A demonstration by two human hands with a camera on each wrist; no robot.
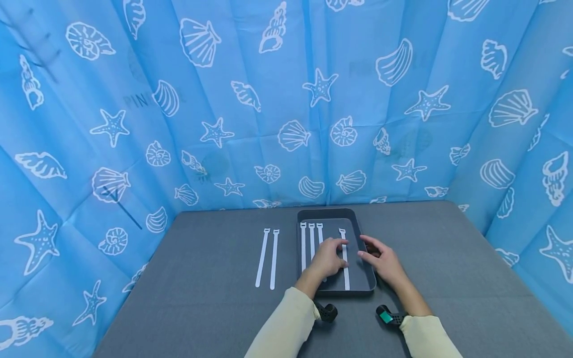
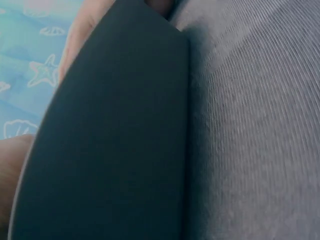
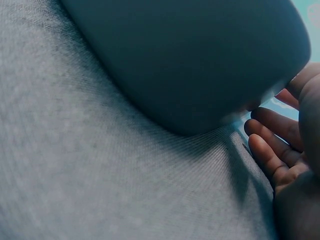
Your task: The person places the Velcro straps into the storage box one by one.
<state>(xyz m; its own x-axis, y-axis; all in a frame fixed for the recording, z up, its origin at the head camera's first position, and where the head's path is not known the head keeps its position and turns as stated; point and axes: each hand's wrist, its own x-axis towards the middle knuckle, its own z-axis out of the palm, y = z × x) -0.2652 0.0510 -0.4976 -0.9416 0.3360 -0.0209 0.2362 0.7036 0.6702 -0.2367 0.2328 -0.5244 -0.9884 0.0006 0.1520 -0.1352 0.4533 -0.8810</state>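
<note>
A white cable tie (image 1: 346, 279) with a slotted head lies lengthwise in the right half of a dark grey tray (image 1: 329, 214). Over it is my left hand (image 1: 326, 259), with index fingertip and thumb tip set apart along the strip. Three more white cable ties (image 1: 311, 239) lie side by side in the tray's left half, their lower parts partly hidden by that hand. My right hand (image 1: 386, 262) is at the tray's right rim, fingers loosely bent and thumb tip reaching just over the edge. In the right wrist view its fingers (image 3: 272, 155) are beside the tray's outer wall (image 3: 200, 65).
Two white cable ties (image 1: 267, 258) lie on the grey cloth-covered table (image 1: 210, 278) left of the tray. A blue curtain (image 1: 268, 99) with shell and starfish prints hangs behind the table and along both sides. The tray's wall (image 2: 110, 125) fills much of the left wrist view.
</note>
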